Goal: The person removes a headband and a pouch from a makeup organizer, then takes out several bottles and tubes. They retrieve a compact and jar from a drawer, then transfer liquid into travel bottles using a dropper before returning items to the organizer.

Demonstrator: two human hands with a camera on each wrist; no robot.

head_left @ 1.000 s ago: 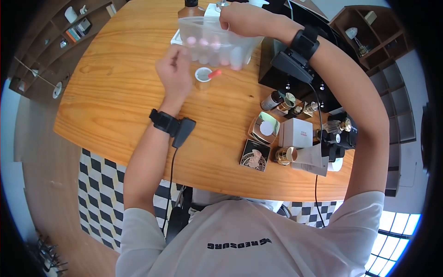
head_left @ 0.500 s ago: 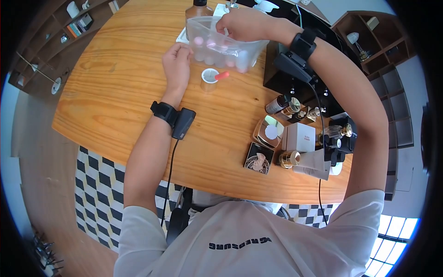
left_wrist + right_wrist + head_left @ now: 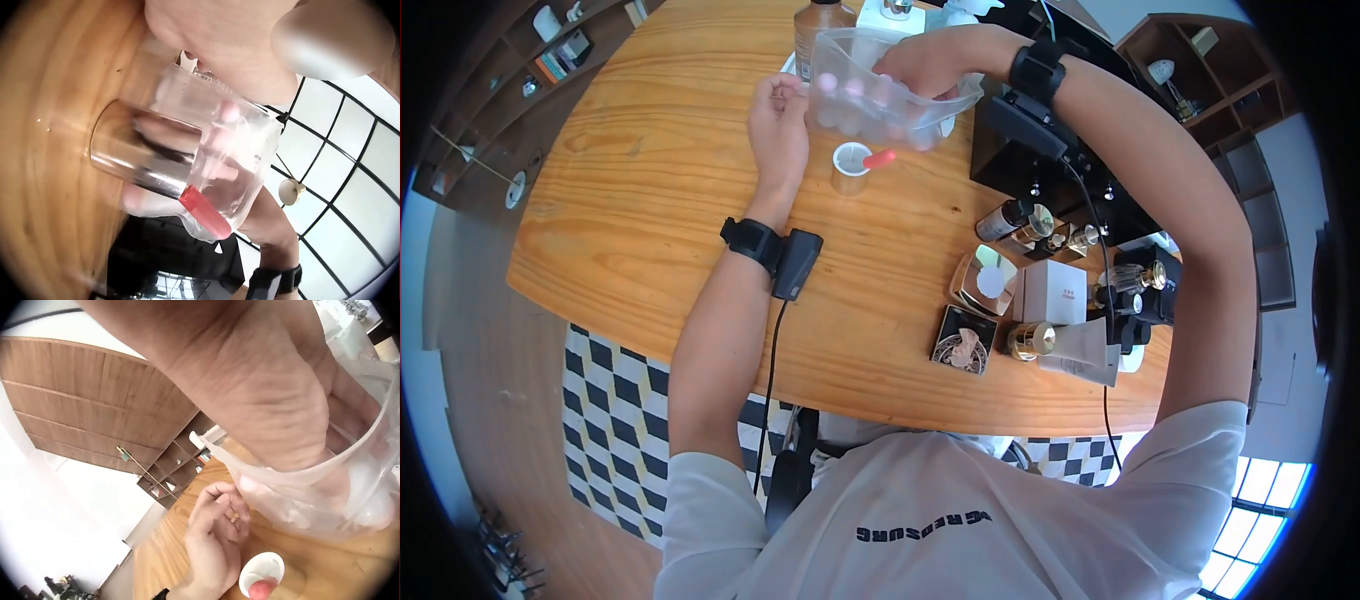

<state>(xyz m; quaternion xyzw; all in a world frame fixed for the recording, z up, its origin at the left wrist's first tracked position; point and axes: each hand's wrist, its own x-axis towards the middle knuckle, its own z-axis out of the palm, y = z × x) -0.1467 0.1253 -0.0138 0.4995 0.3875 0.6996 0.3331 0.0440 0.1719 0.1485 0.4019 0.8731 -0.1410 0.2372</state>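
A clear plastic bag (image 3: 855, 115) stands upright and gaping on the wooden table, with several pink and white pieces inside. My right hand (image 3: 920, 65) reaches through its mouth; in the right wrist view the fingers (image 3: 353, 419) go down inside, and I cannot tell what they hold. Just left of the bag is my left hand (image 3: 778, 135), fingers loosely curled and nothing in them. Between that hand and me stands a shiny metallic cup (image 3: 144, 150), white inside in the head view. A short red stick (image 3: 206, 214) leans out over the cup's rim.
Behind the bag is a brown bottle (image 3: 820, 35). A black drawer box (image 3: 1025, 150) stands to the right. Nearer me are small bottles (image 3: 1005, 220), a white box (image 3: 1055, 293), an open black compact (image 3: 963, 340) and a gold-capped jar (image 3: 1030, 342).
My right hand has gone deeper into the bag, which spreads wider at the mouth. My left hand, blurred a second ago, is now still beside the bag. The cup stays in place.
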